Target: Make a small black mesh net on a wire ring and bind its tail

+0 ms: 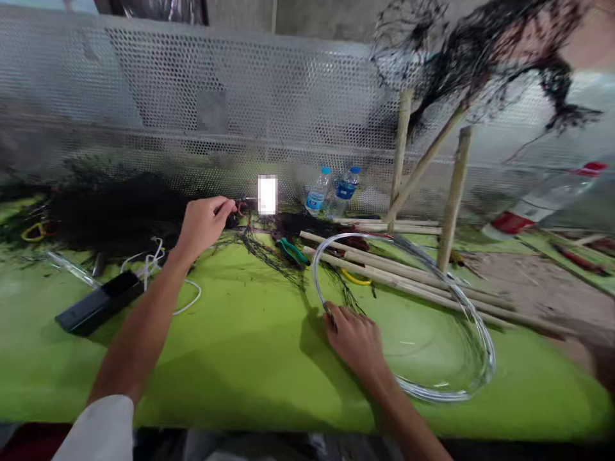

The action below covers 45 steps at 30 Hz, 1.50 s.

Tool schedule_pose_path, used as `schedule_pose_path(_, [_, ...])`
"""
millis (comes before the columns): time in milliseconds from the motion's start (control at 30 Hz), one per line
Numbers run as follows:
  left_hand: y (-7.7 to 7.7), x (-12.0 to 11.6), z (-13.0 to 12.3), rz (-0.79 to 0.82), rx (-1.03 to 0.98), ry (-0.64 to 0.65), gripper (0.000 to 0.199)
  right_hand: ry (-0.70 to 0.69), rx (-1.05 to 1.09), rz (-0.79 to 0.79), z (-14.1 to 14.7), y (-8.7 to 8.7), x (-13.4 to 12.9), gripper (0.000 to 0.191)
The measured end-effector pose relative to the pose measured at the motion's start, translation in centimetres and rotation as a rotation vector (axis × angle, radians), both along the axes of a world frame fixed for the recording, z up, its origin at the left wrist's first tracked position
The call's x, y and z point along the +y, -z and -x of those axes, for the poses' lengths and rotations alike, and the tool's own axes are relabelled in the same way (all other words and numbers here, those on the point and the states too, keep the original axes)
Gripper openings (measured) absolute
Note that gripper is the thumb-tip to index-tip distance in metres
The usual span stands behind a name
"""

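Observation:
My right hand (354,338) is closed round the left side of a large coil of silvery wire (480,333), which is tilted above the green table. Farther back on the left, my left hand (204,221) has its thumb and fingers pinched together. A small red looped thing (241,207) shows at those fingertips, too small to name or to tell whether it is held. Beside the hand lies a heap of fine black strands (120,211). Pliers with green handles (293,251) rest between the two hands, near thin dark twigs (271,256).
Wooden sticks (408,278) lie under and behind the coil. Two water bottles (317,192) stand before a perforated metal panel (298,89). On the right are a red-capped bottle (542,202) and upright sticks (454,198). A black box (98,304) with white cord sits at left.

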<state>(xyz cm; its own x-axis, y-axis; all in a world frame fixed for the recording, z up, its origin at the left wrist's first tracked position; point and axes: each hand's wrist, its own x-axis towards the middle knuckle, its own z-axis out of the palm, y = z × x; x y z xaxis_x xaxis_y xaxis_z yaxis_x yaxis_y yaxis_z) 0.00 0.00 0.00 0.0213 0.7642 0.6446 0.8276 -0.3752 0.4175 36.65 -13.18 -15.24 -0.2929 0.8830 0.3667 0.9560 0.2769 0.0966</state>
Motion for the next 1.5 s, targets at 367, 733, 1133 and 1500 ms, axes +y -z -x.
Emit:
schedule_pose_path(367, [-5.3,-6.5,2.7,-0.484,-0.200,-0.038,0.028,-0.053,0.065,-0.037,1.3,-3.0,1.3,0.031])
schedule_pose_path(733, [-5.9,-8.7,3.7,-0.711,-0.217,-0.098,0.027,-0.755,0.741,0.496,14.4,-14.1,10.0,0.065])
schedule_pose_path(1133, [-5.5,-9.1,7.9,-0.764,-0.039,-0.451,0.033,-0.668,0.642,-0.002,18.8,-14.4,7.5,0.038])
schedule_pose_path(1500, [-6.1,-8.7,7.8,-0.791,-0.058,-0.539,0.047,-0.745,0.547,0.528,12.6,-14.6,11.7,0.034])
